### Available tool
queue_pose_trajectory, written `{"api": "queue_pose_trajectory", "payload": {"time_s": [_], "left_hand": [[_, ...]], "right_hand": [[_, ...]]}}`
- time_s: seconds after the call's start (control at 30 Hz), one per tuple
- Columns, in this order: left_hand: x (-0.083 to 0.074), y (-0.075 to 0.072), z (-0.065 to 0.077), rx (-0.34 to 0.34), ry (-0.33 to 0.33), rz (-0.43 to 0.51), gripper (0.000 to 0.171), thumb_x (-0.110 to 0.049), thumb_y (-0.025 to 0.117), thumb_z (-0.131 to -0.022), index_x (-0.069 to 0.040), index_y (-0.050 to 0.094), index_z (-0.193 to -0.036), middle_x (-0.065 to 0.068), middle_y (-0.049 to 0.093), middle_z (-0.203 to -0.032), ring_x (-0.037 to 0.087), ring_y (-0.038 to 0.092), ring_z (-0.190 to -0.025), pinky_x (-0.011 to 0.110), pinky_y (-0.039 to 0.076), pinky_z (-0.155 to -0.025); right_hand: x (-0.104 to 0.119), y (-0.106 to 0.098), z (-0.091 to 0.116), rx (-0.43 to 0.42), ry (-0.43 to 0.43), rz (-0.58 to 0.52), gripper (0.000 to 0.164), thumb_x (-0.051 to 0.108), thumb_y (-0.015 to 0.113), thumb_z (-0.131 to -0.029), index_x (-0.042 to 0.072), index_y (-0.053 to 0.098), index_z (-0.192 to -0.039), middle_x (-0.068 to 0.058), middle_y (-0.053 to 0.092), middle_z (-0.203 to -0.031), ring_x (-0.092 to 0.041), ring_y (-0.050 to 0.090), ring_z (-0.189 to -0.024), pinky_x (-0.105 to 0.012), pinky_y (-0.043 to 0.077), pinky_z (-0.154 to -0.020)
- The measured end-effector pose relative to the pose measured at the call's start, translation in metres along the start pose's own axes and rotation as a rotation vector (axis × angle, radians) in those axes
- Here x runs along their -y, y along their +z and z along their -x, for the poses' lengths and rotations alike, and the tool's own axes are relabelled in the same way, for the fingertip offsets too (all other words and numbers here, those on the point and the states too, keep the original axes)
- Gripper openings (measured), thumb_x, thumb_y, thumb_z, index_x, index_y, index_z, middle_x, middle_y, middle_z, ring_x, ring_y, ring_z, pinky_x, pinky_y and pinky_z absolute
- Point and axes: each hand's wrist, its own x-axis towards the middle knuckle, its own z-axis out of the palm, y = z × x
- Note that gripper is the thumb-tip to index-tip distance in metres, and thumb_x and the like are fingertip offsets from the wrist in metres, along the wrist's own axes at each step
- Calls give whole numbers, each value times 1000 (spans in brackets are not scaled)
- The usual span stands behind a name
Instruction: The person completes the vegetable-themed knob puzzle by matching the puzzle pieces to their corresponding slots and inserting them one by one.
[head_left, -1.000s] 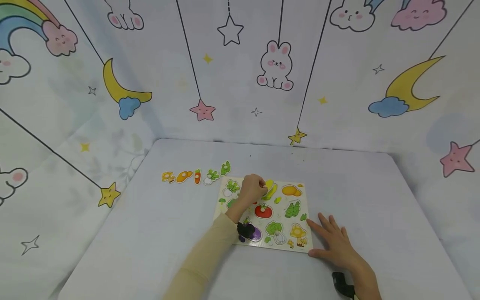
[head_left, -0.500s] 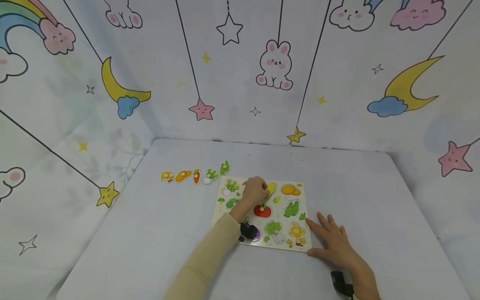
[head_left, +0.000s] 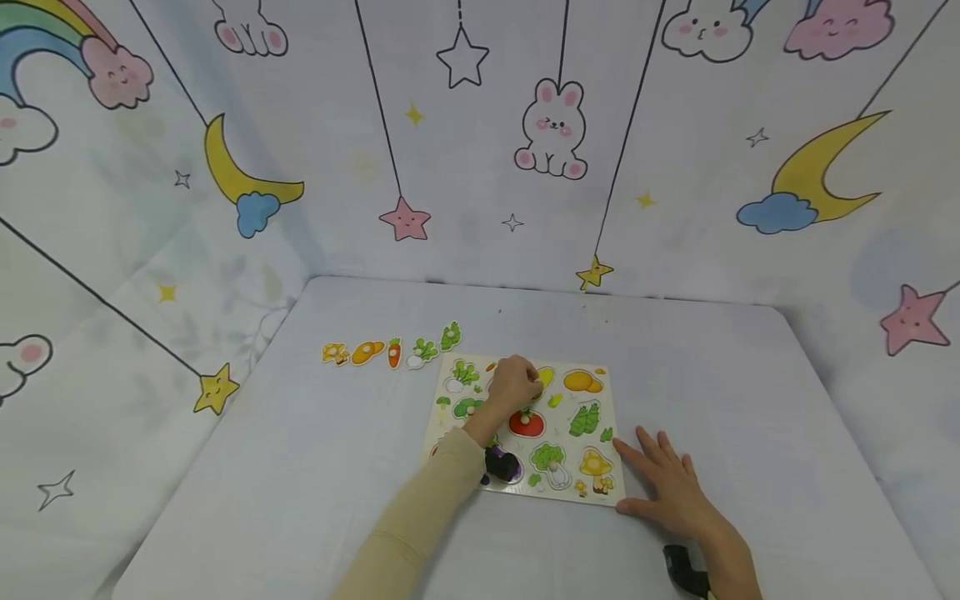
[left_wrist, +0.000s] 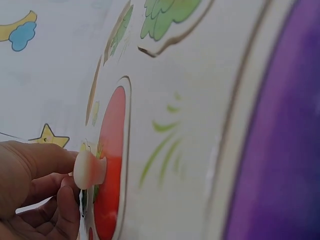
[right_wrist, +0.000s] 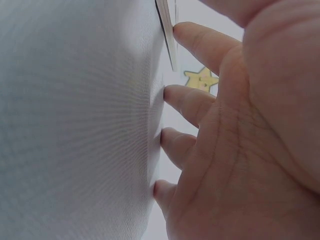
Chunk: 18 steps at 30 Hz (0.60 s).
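A vegetable puzzle board [head_left: 557, 427] lies on the white table. Over its upper middle, my left hand [head_left: 512, 389] pinches a yellow corn puzzle piece [head_left: 547, 375], mostly hidden by the fingers. In the left wrist view the tomato piece [left_wrist: 112, 155] and its round knob [left_wrist: 86, 170] stand in front of the fingertips; the purple eggplant piece [left_wrist: 285, 135] is close to the camera. My right hand [head_left: 675, 490] is spread flat at the board's right edge, thumb and index fingertip at the edge. Its other fingertips [right_wrist: 172, 95] rest on the tablecloth.
Loose pieces lie in a row behind the board's left side: mushroom [head_left: 335, 353], potato [head_left: 367, 352], carrot [head_left: 394, 353], white radish [head_left: 422, 353] and, nearest the board, a green piece [head_left: 451, 336]. A printed cloth backdrop [head_left: 465, 167] rises behind the table.
My left hand has shifted slightly right and nearer over the board, and the corn piece, earlier askew, now shows less beside the fingers. The right hand has stayed put.
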Motion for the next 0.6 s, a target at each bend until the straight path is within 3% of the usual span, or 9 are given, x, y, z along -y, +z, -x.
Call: {"api": "queue_pose_trajectory", "payload": {"time_s": [0.33, 0.4, 0.5, 0.53, 0.6], "left_hand": [[2, 2, -2, -7, -8, 48, 8, -11, 69, -85, -7, 76, -81, 2, 67, -75, 10, 53, -65, 19, 37, -49], [2, 2, -1, 1, -8, 45, 9, -11, 69, -85, -7, 75, -79, -1, 62, -71, 8, 49, -63, 18, 35, -48], [1, -1, 1, 16, 20, 58, 23, -10, 68, -85, -7, 64, -62, -4, 46, -56, 7, 38, -53, 18, 27, -45], [1, -3, 3, 13, 34, 64, 28, -10, 68, -85, -8, 59, -59, -5, 41, -54, 7, 35, -52, 19, 27, -46], [5, -7, 6, 14, 54, 94, 24, -11, 69, -86, -6, 63, -64, -3, 45, -55, 7, 38, -52, 20, 34, -49]], "right_hand": [[-2, -1, -2, -3, -7, -8, 92, 45, 84, -64, 16, 49, -144, -29, 22, -157, -54, 7, -144, -77, 1, -105], [-2, -1, -2, -5, -7, -8, 92, 44, 84, -63, 16, 49, -144, -29, 23, -156, -54, 7, -144, -77, 1, -105], [-2, -1, -2, -7, -7, -8, 92, 43, 85, -63, 15, 49, -143, -29, 23, -156, -54, 7, -144, -77, 2, -105], [-2, -1, -2, -6, -7, -8, 92, 43, 85, -63, 15, 49, -143, -29, 23, -156, -54, 7, -144, -77, 2, -104], [-2, -1, -3, 0, -2, -7, 92, 43, 85, -63, 15, 49, -143, -29, 23, -156, -54, 7, -144, -77, 1, -105]]}}
